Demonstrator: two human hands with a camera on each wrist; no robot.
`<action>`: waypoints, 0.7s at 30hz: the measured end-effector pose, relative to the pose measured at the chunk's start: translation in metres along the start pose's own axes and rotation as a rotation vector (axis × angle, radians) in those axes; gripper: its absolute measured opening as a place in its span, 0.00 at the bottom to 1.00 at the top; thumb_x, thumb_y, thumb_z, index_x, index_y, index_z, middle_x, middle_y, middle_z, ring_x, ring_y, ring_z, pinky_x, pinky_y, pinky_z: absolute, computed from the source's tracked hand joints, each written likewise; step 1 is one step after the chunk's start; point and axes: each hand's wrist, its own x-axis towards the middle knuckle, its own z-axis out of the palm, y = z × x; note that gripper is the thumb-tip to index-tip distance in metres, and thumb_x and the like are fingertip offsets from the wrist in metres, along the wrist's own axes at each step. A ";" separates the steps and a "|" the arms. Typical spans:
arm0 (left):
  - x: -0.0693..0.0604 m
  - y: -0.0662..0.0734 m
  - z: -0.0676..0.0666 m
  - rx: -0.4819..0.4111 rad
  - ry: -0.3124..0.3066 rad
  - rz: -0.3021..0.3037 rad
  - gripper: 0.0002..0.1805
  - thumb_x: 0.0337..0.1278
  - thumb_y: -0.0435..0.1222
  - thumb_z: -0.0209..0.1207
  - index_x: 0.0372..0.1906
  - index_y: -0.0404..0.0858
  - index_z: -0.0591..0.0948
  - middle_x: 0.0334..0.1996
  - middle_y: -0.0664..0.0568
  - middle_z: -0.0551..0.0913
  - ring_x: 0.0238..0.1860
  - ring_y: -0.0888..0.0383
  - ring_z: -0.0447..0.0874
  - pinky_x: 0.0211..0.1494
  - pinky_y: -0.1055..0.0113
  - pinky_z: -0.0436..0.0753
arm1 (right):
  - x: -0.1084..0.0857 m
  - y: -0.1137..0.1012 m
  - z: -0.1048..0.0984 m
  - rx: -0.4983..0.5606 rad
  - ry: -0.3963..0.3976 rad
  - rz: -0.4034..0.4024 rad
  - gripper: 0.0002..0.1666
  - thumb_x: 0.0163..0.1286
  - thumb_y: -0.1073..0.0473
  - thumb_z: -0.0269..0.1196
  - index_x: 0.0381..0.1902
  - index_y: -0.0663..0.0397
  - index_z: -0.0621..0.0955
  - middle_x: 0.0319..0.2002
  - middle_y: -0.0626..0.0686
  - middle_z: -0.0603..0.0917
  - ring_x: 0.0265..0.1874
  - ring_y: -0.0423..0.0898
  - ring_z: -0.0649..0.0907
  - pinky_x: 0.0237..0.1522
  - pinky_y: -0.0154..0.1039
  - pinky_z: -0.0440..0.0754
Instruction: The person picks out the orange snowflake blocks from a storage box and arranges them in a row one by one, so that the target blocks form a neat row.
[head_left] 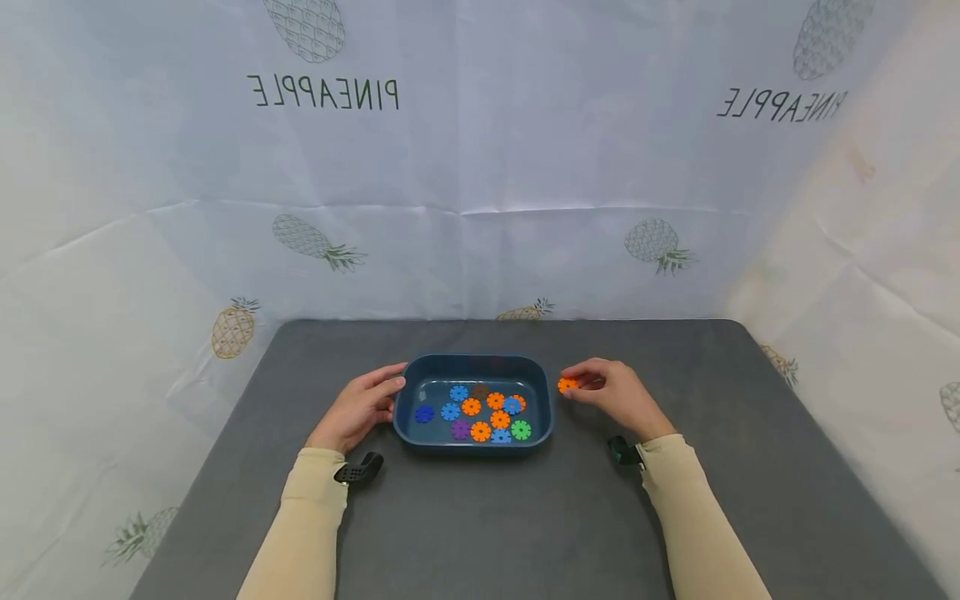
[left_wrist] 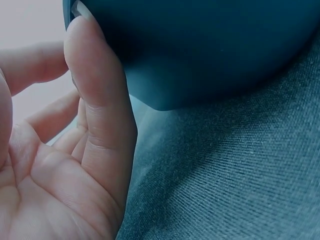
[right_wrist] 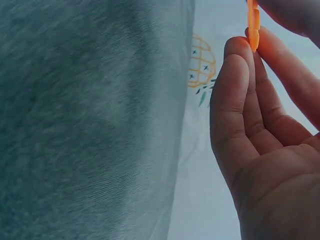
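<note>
Dark grey table (head_left: 495,533), woven-looking up close, rounded far corners, with pale fabric (head_left: 480,158) hanging behind it and down both sides. Pineapple prints (head_left: 232,332) are dotted all over, plus PINEAPPLE lettering (head_left: 322,93) that reads backwards lol. Back's kinda bluish, right side's warmer and brighter.

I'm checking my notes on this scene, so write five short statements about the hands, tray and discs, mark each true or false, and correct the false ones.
1. The right hand pinches an orange notched disc. True.
2. That disc is inside the tray. False: it is outside, just beyond the tray's right end.
3. The left hand is well away from the tray. False: its fingers touch the tray's left end.
4. A green disc lies in the tray's right half. True.
5. Every disc in the tray is orange. False: a purple disc, among others, lies there too.
</note>
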 end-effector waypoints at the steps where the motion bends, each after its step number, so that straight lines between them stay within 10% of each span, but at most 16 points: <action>1: 0.000 0.000 0.000 -0.001 0.000 0.000 0.35 0.79 0.49 0.63 0.83 0.45 0.69 0.50 0.50 0.77 0.35 0.59 0.78 0.43 0.65 0.86 | 0.000 0.002 0.000 -0.003 -0.004 0.000 0.19 0.70 0.52 0.77 0.58 0.43 0.90 0.52 0.49 0.89 0.46 0.46 0.86 0.53 0.44 0.87; 21: 0.002 0.002 0.000 -0.019 -0.003 -0.014 0.35 0.80 0.49 0.62 0.83 0.43 0.68 0.48 0.51 0.81 0.34 0.59 0.81 0.42 0.66 0.87 | 0.008 0.019 0.008 -0.121 -0.022 0.012 0.15 0.72 0.57 0.74 0.56 0.49 0.91 0.50 0.51 0.88 0.46 0.46 0.85 0.55 0.51 0.87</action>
